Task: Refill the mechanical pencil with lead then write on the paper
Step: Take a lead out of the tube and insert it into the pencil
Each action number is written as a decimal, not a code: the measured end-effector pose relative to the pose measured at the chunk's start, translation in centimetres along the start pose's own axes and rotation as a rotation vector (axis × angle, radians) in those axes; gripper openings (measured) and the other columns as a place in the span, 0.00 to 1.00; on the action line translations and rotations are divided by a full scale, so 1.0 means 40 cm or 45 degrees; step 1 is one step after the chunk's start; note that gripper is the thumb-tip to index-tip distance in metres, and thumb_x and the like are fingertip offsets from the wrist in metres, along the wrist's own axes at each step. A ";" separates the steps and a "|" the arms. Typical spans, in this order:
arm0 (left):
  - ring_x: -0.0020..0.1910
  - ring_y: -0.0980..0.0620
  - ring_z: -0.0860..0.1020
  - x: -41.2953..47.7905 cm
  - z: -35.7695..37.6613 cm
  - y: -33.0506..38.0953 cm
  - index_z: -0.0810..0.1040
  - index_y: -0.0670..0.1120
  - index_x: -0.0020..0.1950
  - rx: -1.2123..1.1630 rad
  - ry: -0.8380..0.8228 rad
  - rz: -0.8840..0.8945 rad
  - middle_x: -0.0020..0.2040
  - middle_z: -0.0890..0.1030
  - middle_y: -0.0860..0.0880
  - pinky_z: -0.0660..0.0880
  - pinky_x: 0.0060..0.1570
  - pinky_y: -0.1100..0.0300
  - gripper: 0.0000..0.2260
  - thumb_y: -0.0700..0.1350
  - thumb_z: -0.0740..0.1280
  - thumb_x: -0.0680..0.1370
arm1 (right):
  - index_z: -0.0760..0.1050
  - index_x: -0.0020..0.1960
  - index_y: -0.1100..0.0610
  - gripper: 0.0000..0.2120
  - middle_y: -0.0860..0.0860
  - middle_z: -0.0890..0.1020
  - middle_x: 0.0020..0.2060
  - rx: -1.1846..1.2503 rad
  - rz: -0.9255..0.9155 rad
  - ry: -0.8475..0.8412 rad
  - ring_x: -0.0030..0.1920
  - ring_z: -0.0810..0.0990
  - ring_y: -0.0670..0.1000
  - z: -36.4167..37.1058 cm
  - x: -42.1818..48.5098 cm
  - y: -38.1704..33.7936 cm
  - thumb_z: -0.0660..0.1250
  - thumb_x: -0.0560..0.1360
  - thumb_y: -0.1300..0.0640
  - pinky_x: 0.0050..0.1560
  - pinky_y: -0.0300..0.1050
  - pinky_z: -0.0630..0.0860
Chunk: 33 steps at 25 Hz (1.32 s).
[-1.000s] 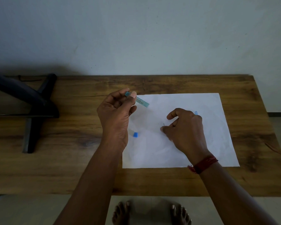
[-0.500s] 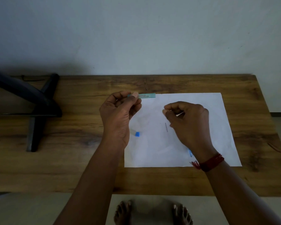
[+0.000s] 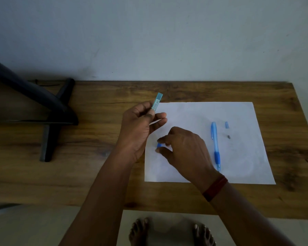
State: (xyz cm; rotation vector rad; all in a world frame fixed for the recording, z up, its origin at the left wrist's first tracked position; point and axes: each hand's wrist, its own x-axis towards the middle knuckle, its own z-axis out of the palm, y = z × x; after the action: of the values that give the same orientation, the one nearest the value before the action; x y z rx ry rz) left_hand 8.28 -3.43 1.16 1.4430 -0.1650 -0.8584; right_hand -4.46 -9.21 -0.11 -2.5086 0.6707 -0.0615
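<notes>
Over the wooden table (image 3: 96,139), left fingers (image 3: 144,107) clamp the lead case (image 3: 157,100), tilted away; right fingers (image 3: 168,139) pinch the blue cap (image 3: 159,145) just beneath.

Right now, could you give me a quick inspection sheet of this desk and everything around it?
Surface: wooden table, white paper lying flat.
Job's things: blue mechanical pencil on the paper, pale blue cap and small grey piece beside it.
Clutter: black stand at left.
Hands: left hand holds teal lead case; right hand pinches small blue cap.
Cables: perhaps a thin dark cord behind the stand.
Surroundings: plain wall; bare feet below.
</notes>
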 end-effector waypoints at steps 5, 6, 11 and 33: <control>0.42 0.51 0.85 -0.003 0.010 -0.004 0.79 0.45 0.57 0.183 0.030 0.066 0.46 0.83 0.48 0.80 0.39 0.62 0.10 0.34 0.63 0.80 | 0.80 0.61 0.50 0.14 0.49 0.81 0.52 -0.009 -0.034 0.030 0.49 0.78 0.47 0.009 -0.002 0.007 0.64 0.79 0.48 0.45 0.35 0.66; 0.42 0.51 0.85 -0.004 0.011 -0.004 0.79 0.45 0.57 0.203 0.032 0.076 0.47 0.83 0.47 0.80 0.38 0.63 0.10 0.35 0.63 0.80 | 0.80 0.60 0.52 0.13 0.49 0.81 0.51 -0.003 -0.043 0.064 0.48 0.78 0.47 0.010 -0.002 0.007 0.64 0.80 0.49 0.45 0.35 0.67; 0.34 0.56 0.81 -0.003 0.015 -0.001 0.82 0.51 0.51 0.269 0.016 0.107 0.41 0.82 0.49 0.79 0.36 0.63 0.08 0.39 0.67 0.78 | 0.84 0.48 0.54 0.04 0.45 0.84 0.41 0.369 0.157 0.420 0.35 0.79 0.42 -0.041 0.018 0.023 0.70 0.76 0.57 0.38 0.27 0.72; 0.44 0.66 0.78 -0.004 0.046 -0.028 0.80 0.65 0.47 0.718 -0.192 0.345 0.43 0.80 0.69 0.74 0.36 0.72 0.13 0.45 0.73 0.74 | 0.83 0.52 0.51 0.08 0.47 0.87 0.42 1.368 0.500 0.514 0.44 0.86 0.48 -0.102 0.028 0.112 0.69 0.77 0.62 0.41 0.37 0.81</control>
State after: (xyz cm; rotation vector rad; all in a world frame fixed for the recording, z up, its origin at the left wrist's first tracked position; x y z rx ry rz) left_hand 6.63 -4.67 0.52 1.8205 -0.7473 -0.7238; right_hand -6.20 -15.01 0.99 -1.3155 0.9453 -0.6169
